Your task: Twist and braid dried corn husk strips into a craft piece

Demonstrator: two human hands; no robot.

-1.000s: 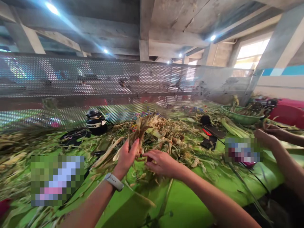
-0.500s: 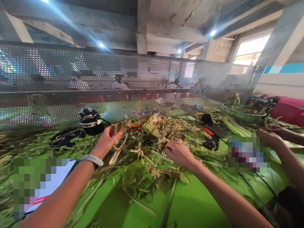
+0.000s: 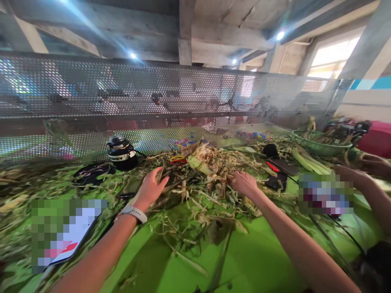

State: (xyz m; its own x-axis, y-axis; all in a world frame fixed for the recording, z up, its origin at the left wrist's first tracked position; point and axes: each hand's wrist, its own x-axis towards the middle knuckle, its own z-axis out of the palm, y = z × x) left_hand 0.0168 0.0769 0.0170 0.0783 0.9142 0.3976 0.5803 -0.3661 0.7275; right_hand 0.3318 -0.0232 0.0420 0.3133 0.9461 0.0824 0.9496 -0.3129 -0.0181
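A heap of dried corn husks lies in the middle of the green table, with a pale green husk bundle in it. At the heap's left side is my left hand, a grey-banded watch on its wrist. Its thumb and fingers are apart, with dry leaves just beyond them. My right hand reaches into the right side of the heap. Its fingers are curled together at the dry strips; their tips are hidden, so what they pinch cannot be made out.
Behind the heap stands a perforated metal screen. A black jar is at the left, near a black ring-shaped object. Red-handled cutters and a green basin are to the right. Another person's hands work at the right edge.
My left hand has drawn away from the dry leaves it was against, its thumb now wider apart. My right hand has shifted right and forward into the husks. The view has turned slightly left.
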